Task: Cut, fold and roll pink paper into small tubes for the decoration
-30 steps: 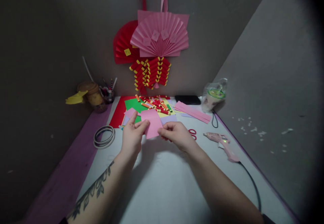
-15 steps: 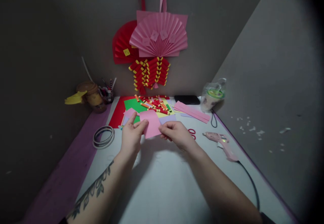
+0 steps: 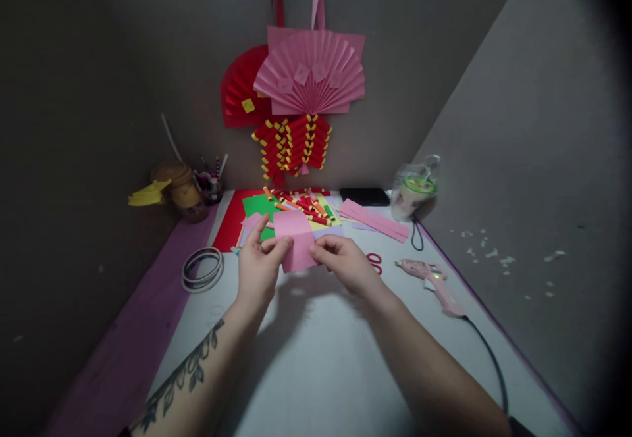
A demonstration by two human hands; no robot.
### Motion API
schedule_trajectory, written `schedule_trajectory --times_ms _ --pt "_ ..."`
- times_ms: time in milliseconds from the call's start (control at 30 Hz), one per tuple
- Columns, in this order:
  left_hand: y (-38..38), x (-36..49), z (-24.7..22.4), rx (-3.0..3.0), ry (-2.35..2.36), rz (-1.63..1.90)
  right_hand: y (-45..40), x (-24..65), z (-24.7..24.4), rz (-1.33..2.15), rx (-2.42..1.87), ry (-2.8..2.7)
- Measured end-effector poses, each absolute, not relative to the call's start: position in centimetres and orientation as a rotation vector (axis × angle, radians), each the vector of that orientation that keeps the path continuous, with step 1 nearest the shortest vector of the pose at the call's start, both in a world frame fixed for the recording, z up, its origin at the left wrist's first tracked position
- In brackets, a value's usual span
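Above the white table top, both hands hold a pink piece of paper (image 3: 296,245) by its sides. My left hand (image 3: 261,259) pinches its left edge, thumb on the near face; the index finger points up. At the right edge, my right hand (image 3: 340,258) grips the paper between thumb and curled fingers. Behind the paper lies a pile of small rolled paper tubes (image 3: 309,206), red, orange, pink and green, many with yellow ends. They rest on coloured sheets, among them a green sheet (image 3: 253,206) and a red sheet (image 3: 228,222).
Right of my hands lie red-handled scissors (image 3: 375,262), a pink glue gun (image 3: 434,280) with its cable, and pink paper strips (image 3: 374,220). Rolls of tape (image 3: 202,268) sit at left. Cups (image 3: 184,190) stand at the back corners. Paper fans (image 3: 311,72) hang on the wall.
The pink paper has tilted slightly and stands a little more upright between my hands. Both hands keep their hold almost in place. The whole view has shifted slightly.
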State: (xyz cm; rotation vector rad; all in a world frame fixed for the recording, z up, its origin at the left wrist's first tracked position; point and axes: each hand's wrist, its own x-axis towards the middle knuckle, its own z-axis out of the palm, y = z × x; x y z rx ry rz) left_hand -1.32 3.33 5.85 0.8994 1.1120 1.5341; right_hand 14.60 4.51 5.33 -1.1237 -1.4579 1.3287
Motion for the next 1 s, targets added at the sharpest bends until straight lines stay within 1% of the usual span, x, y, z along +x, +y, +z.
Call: schedule_trajectory --times_ms 167,433,733,1000 --pt "2.2 -0.7 6.5 1.002 1.109 1.529 4.0 14.2 5.9 1.248 -0.982 -1.322" --pt "1.6 -0.2 6.7 1.143 1.078 1.561 3.5 14.0 6.3 1.149 -1.008 -1.219" --pt "1.7 0.1 6.5 0.982 0.952 1.549 2.9 13.2 6.6 1.114 -0.995 -1.228" --pt "2.3 -0.3 6.1 1.040 0.982 1.376 2.9 13.3 6.5 1.068 -1.011 -1.248"
